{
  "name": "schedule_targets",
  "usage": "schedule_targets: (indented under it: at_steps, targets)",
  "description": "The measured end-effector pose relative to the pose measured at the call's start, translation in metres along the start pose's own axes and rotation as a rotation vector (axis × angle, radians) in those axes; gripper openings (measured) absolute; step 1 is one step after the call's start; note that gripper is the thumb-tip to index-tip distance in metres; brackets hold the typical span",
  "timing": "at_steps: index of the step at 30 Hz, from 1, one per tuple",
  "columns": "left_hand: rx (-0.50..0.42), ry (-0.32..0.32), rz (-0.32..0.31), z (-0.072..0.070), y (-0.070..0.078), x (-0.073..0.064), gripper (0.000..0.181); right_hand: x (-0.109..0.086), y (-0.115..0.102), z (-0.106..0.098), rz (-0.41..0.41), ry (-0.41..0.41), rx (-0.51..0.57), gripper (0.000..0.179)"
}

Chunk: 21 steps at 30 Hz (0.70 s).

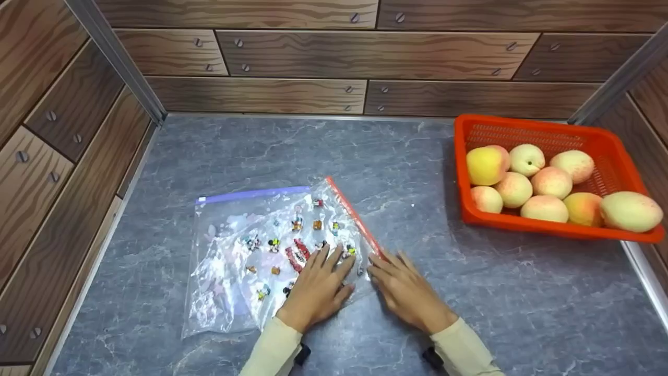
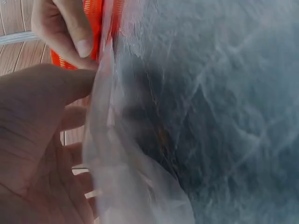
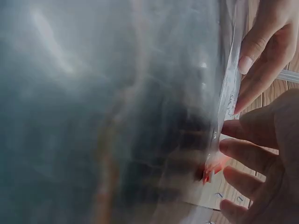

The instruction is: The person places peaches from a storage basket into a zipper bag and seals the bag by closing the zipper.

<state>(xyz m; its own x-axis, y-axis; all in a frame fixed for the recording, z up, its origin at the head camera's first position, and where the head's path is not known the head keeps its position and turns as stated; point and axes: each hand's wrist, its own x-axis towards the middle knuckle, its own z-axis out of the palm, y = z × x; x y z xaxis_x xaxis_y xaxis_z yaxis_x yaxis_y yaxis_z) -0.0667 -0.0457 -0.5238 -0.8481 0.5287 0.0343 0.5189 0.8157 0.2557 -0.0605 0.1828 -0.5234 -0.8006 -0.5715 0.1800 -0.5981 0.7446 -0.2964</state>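
Note:
Two clear plastic zip bags lie flat and overlap on the grey table in the head view. The upper one, a bag with a red zip strip [image 1: 356, 218], carries small printed cartoon figures and red lettering. Beneath its left part lies a bag with a purple zip strip [image 1: 250, 194]. My left hand [image 1: 322, 284] rests on the printed bag with its fingers spread and nearly straight. At the near end of the red strip, my right hand [image 1: 409, 292] touches the bag's edge with extended fingers. Both wrist views show fingers [image 3: 245, 156] against the clear plastic.
An orange-red plastic basket [image 1: 522, 222] holding several peaches [image 1: 552, 181] stands at the right. One large pale fruit [image 1: 631, 211] leans over its front right rim. Wood-patterned panels [image 1: 376, 55] enclose the table [image 1: 292, 146] at the back and sides.

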Motion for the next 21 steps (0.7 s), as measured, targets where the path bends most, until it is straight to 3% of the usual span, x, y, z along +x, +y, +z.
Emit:
schedule_targets:
  at_steps: [10, 15, 21]
  targets:
    - [-0.083, -0.088, 0.056, -0.010, -0.003, -0.001, 0.055, -0.020, -0.014, 0.009, -0.045, 0.111, -0.057, 0.027]
    - [-0.079, -0.123, 0.076, -0.017, -0.001, -0.004, 0.054, -0.031, -0.025, 0.013, -0.039, 0.154, -0.053, 0.027]
    - [-0.132, -0.223, 0.040, -0.026, 0.003, -0.003, 0.056, -0.040, -0.037, 0.016, -0.058, 0.179, -0.068, 0.027]
